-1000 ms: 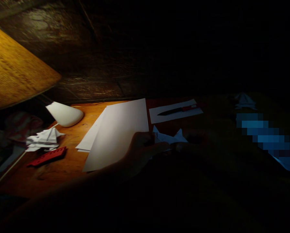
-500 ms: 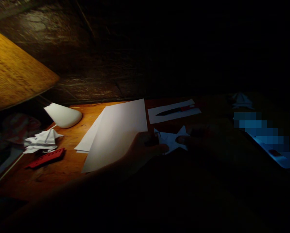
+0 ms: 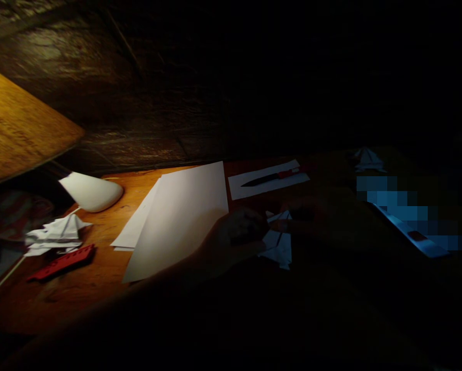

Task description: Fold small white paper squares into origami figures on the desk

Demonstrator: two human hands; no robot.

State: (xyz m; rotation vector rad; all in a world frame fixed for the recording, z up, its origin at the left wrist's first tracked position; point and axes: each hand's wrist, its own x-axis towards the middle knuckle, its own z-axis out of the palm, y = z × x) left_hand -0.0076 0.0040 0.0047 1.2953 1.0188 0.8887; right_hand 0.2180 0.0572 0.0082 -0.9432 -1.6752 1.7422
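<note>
The table (image 3: 103,268) bears a lamp (image 3: 91,191) at frame left, paper sheets (image 3: 180,221) at centre-left, a knife (image 3: 269,178) on a paper strip (image 3: 271,186) behind the folded paper (image 3: 280,246), a device (image 3: 410,226) at right.

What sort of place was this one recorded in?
Probably a dim room in a home: a wooden table stands against a dark wall, with a shaded lamp lighting part of it and loose paper sheets lying on top.
</note>
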